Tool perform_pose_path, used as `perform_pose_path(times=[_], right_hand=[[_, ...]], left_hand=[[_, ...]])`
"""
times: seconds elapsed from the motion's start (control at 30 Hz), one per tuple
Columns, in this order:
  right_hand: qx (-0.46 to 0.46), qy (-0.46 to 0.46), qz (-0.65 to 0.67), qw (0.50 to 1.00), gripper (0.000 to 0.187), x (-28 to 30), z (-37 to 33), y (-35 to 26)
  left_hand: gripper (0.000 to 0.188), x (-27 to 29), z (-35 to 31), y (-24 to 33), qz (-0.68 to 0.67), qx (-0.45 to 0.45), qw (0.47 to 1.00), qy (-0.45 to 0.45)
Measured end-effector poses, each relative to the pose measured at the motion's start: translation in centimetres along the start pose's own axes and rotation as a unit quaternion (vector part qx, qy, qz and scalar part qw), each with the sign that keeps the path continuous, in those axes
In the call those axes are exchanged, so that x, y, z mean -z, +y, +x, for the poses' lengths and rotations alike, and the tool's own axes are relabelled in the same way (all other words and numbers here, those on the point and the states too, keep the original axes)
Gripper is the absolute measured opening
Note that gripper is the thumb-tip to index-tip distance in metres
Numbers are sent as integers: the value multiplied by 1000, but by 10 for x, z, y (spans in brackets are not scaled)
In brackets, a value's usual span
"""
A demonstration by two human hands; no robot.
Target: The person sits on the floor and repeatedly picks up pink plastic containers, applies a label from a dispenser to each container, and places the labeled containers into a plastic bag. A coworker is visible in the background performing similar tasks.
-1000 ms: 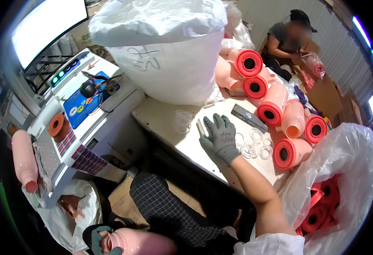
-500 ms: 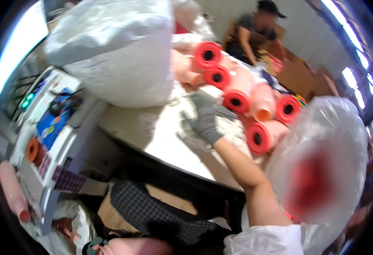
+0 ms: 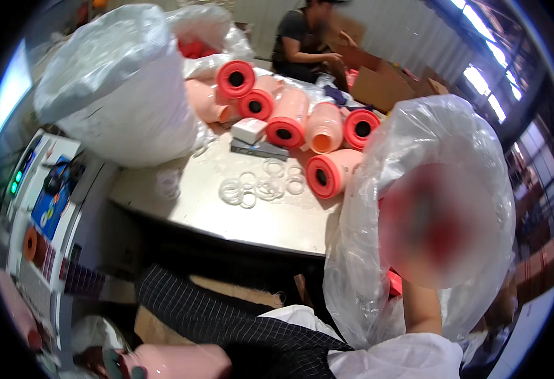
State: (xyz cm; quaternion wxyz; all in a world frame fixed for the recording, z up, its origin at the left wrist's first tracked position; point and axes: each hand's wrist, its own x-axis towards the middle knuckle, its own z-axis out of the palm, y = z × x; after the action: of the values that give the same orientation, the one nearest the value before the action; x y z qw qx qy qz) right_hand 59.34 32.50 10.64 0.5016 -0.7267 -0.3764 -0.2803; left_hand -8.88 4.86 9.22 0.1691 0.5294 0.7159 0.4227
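At the lower left my left hand (image 3: pixel 124 366), in a dark grey-green glove, is closed around the neck end of a pink plastic bottle (image 3: pixel 179 362). My right hand (image 3: pixel 423 221) reaches into a large clear plastic bag (image 3: pixel 356 265) on the right. Red pieces (image 3: pixel 457 230) lie around that hand inside the bag. A blurred patch covers the hand there, so its fingers and anything in them cannot be made out.
On the white table (image 3: pixel 207 215) lie clear rings (image 3: pixel 269 187), a small white box (image 3: pixel 249 130) and a grey bar (image 3: pixel 258 150). Several pink bottles with red bases (image 3: pixel 287 120) lie behind them. A white sack (image 3: pixel 125 95) stands left; a person (image 3: pixel 302 44) sits beyond.
My right hand has left the table near the white box and gone right into the clear bag. The rings now show uncovered. My left hand still holds the pink bottle; the view has shifted.
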Motion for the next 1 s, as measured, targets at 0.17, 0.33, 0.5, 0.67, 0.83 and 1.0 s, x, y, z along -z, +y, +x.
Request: perform_pose_path(times=[0.17,0.33,0.5,0.67,0.83,1.0], right_hand=[[-46,-150,-161,974,73,26,-49,127],[277,-54,-70,957,63,38,-7,-34],[56,-394,331,855,53,37,-72,-188],[186,-575,579,548,56,45,-236,-342],[322,-539,645,436,64,70,-262,-378],[390,-486,658,423,71,63,-269,-372]], left_hand=[[42,18,-14,-55,-211,159,963,45],[57,-6,-60,-69,-104,33,984,142],[35,-70,-70,-95,-116,81,965,219],[33,-83,-71,-75,-310,125,904,268],[29,-71,-78,-44,-417,106,853,296],[25,-78,-83,-38,-294,135,914,245]])
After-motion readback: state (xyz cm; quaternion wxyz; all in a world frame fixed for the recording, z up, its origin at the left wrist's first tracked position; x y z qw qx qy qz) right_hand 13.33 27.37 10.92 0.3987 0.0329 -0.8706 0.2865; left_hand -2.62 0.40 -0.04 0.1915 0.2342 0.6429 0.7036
